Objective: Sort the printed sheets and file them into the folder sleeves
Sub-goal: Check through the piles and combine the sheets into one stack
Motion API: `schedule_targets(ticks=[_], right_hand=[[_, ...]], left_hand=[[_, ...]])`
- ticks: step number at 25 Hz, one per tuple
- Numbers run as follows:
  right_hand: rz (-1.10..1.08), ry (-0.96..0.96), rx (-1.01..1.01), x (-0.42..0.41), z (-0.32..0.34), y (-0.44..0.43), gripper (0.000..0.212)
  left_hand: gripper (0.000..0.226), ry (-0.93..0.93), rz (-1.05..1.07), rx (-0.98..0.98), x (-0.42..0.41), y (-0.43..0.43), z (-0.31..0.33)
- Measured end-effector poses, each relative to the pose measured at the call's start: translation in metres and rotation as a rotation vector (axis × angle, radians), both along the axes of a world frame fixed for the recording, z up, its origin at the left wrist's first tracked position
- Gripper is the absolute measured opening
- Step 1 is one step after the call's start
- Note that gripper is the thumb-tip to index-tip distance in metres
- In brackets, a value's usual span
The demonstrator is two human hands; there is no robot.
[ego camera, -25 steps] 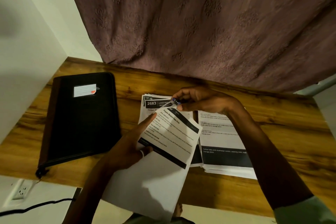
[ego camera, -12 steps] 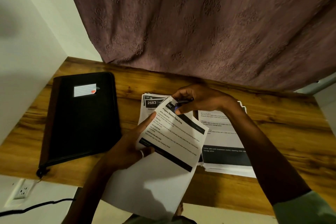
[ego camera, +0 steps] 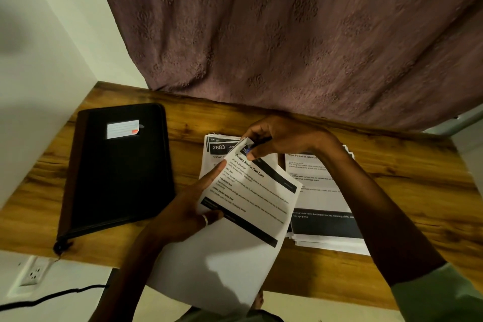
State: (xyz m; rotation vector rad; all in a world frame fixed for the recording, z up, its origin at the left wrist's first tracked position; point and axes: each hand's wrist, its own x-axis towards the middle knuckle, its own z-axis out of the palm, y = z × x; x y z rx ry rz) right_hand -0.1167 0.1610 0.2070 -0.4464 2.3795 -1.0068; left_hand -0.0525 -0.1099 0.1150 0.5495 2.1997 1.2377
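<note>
My left hand (ego camera: 188, 206) grips a printed sheet (ego camera: 235, 230) by its left edge, thumb on top, holding it tilted above the table's near edge. My right hand (ego camera: 282, 138) pinches the sheet's top corner, which curls up, and something small and blue shows between its fingers. A stack of printed sheets headed 2683 (ego camera: 217, 149) lies under the held sheet. A second stack (ego camera: 324, 206) lies to its right, partly hidden by my right forearm. The black zipped folder (ego camera: 117, 170) lies closed on the left of the table.
The wooden table (ego camera: 405, 191) runs along a mauve curtain (ego camera: 287, 34) at the back and a white wall on the left. A wall socket (ego camera: 34, 272) and a black cable (ego camera: 52, 298) sit below the table's left front edge.
The held sheet has shifted a little to the right and up. My right hand has closed more onto its top corner, bending it upward.
</note>
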Motion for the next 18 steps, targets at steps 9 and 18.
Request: schedule_targets(ticks=[9,18], right_hand=[[0.005,0.020,-0.026,-0.003,-0.004,-0.006,0.027],[-0.027,0.015,-0.010,0.000,-0.016,-0.001,0.026]], left_hand=[[0.094,-0.001,0.012,0.018,0.000,0.000,0.002],[0.088,-0.034,-0.010,0.013,-0.001,0.004,-0.005]])
